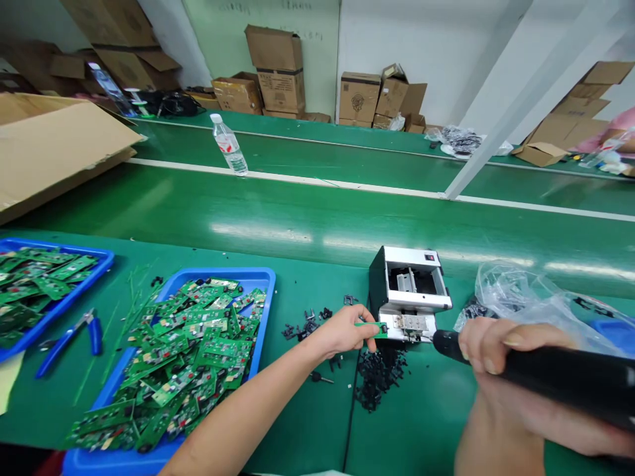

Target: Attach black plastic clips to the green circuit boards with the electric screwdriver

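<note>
Circuit board (370,325) pinched in left hand (341,332), black driver (550,378) gripped in right hand (492,346)

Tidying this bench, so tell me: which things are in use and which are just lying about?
In use: left hand, small green board, metal fixture, right hand, black power tool, blue tray of boards.
Lying about: blue pliers, water bottle, cardboard boxes, plastic bag.

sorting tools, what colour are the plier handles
Blue handles on the pliers, head view.
</note>
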The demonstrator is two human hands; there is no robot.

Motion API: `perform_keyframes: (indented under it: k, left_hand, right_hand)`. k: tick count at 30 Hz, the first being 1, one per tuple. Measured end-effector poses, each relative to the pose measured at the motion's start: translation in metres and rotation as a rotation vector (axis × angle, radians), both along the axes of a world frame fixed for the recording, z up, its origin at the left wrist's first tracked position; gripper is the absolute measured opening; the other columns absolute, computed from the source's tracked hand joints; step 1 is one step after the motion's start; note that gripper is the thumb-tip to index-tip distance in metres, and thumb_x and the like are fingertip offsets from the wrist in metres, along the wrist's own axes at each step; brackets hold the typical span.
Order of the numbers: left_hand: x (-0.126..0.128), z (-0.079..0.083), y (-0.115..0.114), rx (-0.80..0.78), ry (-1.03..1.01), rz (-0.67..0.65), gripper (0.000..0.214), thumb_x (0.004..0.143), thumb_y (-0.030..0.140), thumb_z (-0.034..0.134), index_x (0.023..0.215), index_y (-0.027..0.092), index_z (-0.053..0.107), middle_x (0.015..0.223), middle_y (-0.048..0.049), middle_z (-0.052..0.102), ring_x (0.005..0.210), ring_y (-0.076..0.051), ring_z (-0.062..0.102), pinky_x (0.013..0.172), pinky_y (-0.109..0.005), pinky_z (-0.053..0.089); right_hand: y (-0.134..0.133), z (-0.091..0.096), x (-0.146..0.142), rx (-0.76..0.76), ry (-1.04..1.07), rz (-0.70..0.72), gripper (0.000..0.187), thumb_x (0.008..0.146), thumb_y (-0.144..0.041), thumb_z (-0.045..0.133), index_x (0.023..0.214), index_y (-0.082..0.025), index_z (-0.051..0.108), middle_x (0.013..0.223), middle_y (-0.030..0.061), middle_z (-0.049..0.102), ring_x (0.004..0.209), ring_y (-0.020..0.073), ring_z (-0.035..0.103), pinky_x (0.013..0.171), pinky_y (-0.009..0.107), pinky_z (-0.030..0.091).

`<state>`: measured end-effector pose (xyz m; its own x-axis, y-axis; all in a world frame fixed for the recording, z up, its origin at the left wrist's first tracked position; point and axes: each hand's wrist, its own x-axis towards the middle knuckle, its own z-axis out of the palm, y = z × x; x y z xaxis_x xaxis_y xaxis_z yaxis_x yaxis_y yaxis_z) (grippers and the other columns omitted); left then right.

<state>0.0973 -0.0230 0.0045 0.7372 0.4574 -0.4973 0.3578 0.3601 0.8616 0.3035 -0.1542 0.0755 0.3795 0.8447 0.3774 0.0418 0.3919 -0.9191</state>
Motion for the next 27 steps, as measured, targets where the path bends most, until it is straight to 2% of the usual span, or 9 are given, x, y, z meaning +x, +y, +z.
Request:
perform_keyframes:
  k: [2,4,10,17,22,27]
  left_hand:
    - [0.001,0.002,0.0,-0.011,0.013,0.006,0.02,0.086,0.033,0.061,0.09,0.018,0.049,0.063,0.0005,0.068,0.041,-0.005,0.03,0.042,-0.019,0.021]
    - [0.002,0.003,-0.001,-0.02,0.018,0.011,0.018,0.086,0.031,0.06,0.089,0.018,0.048,0.061,0.0013,0.067,0.04,-0.005,0.029,0.042,-0.019,0.021]
    - [0.001,0.002,-0.001,-0.012,-0.009,-0.003,0.019,0.086,0.033,0.059,0.091,0.018,0.048,0.063,0.001,0.068,0.041,-0.005,0.029,0.043,-0.02,0.022]
    - [0.001,-0.003,-0.003,0.033,-0.015,0.003,0.02,0.084,0.034,0.059,0.094,0.018,0.051,0.065,0.0004,0.069,0.043,-0.007,0.034,0.044,-0.02,0.024]
    - [0.002,-0.001,-0.003,0.005,-0.005,-0.001,0.02,0.083,0.032,0.06,0.095,0.019,0.051,0.063,0.0024,0.067,0.042,-0.007,0.034,0.044,-0.02,0.024]
    - [0.003,0.001,-0.003,0.008,0.0,-0.006,0.019,0.085,0.031,0.059,0.096,0.018,0.051,0.062,0.0019,0.068,0.04,-0.006,0.032,0.043,-0.02,0.023]
  right_hand:
    - [0.015,0.002,-0.015,0.17,-0.053,0.05,0.083,0.065,-0.095,0.031,0.091,-0.027,0.07,0.056,0.0002,0.055,0.045,0.0173,0.051,0.047,0.035,0.041]
    - [0.027,0.004,-0.026,0.212,-0.044,0.083,0.081,0.071,-0.091,0.03,0.092,-0.025,0.071,0.057,0.0007,0.057,0.045,0.017,0.052,0.046,0.034,0.041]
    - [0.03,0.0,-0.028,0.143,0.022,0.078,0.084,0.07,-0.093,0.028,0.087,-0.024,0.071,0.054,-0.0003,0.056,0.043,0.0157,0.05,0.043,0.032,0.039]
    - [0.024,-0.007,-0.021,0.121,-0.01,0.108,0.085,0.07,-0.093,0.03,0.093,-0.023,0.071,0.058,0.0009,0.058,0.046,0.0169,0.053,0.048,0.034,0.042]
    - [0.022,-0.015,-0.014,0.081,-0.037,0.144,0.088,0.065,-0.096,0.028,0.098,-0.026,0.071,0.059,0.001,0.058,0.047,0.0181,0.053,0.05,0.035,0.042]
    - [0.032,-0.007,-0.016,0.068,-0.006,0.169,0.084,0.07,-0.093,0.029,0.093,-0.025,0.072,0.056,0.0003,0.057,0.045,0.0167,0.051,0.046,0.033,0.041]
